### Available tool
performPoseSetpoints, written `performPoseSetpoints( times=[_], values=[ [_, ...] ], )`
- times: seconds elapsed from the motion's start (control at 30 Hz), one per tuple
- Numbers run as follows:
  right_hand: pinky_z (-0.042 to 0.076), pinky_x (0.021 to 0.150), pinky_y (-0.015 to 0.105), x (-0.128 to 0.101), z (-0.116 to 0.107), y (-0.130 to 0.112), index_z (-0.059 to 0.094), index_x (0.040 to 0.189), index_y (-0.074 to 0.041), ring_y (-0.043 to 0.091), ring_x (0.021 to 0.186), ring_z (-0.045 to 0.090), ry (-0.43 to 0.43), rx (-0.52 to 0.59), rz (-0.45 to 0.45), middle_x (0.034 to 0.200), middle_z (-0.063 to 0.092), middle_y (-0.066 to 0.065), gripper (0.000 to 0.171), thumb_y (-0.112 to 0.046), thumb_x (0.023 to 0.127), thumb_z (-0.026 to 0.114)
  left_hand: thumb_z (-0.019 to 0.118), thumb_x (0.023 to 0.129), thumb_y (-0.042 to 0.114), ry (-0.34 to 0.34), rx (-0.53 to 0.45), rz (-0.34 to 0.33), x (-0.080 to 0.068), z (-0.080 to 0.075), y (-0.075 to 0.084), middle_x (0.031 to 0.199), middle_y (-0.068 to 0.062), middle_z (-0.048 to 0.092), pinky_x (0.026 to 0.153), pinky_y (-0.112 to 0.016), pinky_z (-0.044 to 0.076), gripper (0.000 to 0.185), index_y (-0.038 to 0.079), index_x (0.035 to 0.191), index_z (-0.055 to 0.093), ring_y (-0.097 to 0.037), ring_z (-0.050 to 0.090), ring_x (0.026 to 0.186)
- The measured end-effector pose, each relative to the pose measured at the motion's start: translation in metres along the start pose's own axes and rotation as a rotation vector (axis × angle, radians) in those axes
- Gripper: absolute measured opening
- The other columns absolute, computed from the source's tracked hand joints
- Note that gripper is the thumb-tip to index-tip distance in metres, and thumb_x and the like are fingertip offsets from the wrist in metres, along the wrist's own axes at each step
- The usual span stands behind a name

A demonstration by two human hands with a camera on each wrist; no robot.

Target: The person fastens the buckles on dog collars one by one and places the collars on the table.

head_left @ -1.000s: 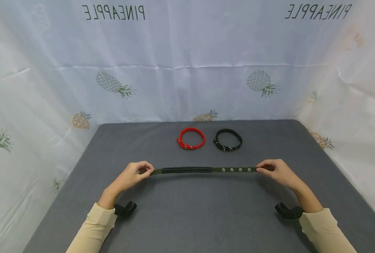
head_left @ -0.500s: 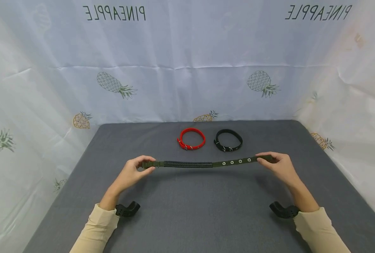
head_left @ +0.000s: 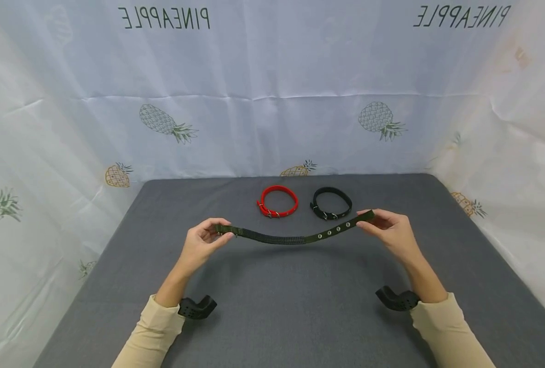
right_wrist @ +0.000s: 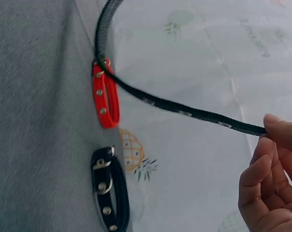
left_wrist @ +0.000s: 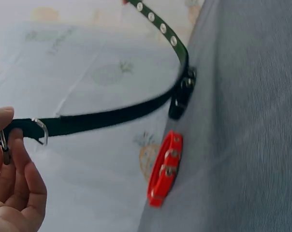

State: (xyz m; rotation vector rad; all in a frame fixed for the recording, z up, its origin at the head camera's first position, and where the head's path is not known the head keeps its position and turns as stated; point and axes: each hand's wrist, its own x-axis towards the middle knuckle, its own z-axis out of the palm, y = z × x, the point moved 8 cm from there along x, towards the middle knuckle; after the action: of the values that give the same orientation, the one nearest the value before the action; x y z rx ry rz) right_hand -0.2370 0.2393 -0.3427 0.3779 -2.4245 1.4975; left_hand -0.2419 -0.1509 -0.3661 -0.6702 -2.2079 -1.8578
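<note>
A dark green collar strap point(head_left: 291, 237) with metal eyelets hangs in a shallow sag above the grey table point(head_left: 272, 317). My left hand point(head_left: 203, 240) pinches its buckle end point(left_wrist: 37, 129) between thumb and fingertips. My right hand point(head_left: 389, 230) pinches the eyelet tip point(right_wrist: 247, 128). Behind the strap, a red collar point(head_left: 278, 201) and a black collar point(head_left: 331, 203) lie buckled into loops on the table; both also show in the wrist views, red collar point(left_wrist: 165, 169) point(right_wrist: 106, 99) and black collar point(right_wrist: 109, 191).
White cloth printed with pineapples point(head_left: 272, 92) walls the table at the back and both sides. Black wrist-camera mounts point(head_left: 196, 307) point(head_left: 396, 299) sit by my cuffs. Bare grey table surface lies between me and the strap.
Both hands have lifted the strap off the table and moved closer together. The strap, taut and flat before, now sags in the middle.
</note>
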Motion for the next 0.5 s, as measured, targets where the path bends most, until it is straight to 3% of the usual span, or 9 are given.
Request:
performPoseSetpoints(
  times=[0.2,0.37,0.5],
  values=[
    [0.050,0.060,0.016,0.003,0.013,-0.007,0.069,0.105,0.005,-0.007,0.067,0.061,-0.039,-0.064,0.028,0.079,0.060,-0.031,0.023,-0.006,0.085,0.072,0.069,0.085,-0.002,-0.035,-0.067,-0.024,0.003,0.016,0.005,0.095,0.015,0.065,0.071,-0.015,0.051,0.023,0.003,0.107,0.066,0.002,0.061,0.080],
    [0.049,0.058,0.017,0.006,0.021,-0.014,0.070,0.101,0.005,-0.006,0.065,0.057,-0.037,-0.067,0.003,0.076,0.058,-0.027,0.020,-0.003,0.084,0.072,0.069,0.084,-0.003,-0.085,-0.091,-0.006,0.004,0.028,0.010,0.095,0.015,0.066,0.075,-0.015,0.053,0.027,-0.007,0.111,0.064,0.002,0.060,0.083],
    [0.050,0.058,0.015,0.008,0.030,-0.021,0.070,0.100,0.007,-0.007,0.065,0.058,-0.043,-0.037,-0.059,0.079,0.059,-0.028,0.019,0.000,0.082,0.072,0.068,0.085,-0.004,-0.087,-0.112,0.037,0.006,0.035,0.014,0.104,0.017,0.067,0.078,-0.014,0.052,0.029,-0.014,0.112,0.062,0.001,0.060,0.087]
  ],
)
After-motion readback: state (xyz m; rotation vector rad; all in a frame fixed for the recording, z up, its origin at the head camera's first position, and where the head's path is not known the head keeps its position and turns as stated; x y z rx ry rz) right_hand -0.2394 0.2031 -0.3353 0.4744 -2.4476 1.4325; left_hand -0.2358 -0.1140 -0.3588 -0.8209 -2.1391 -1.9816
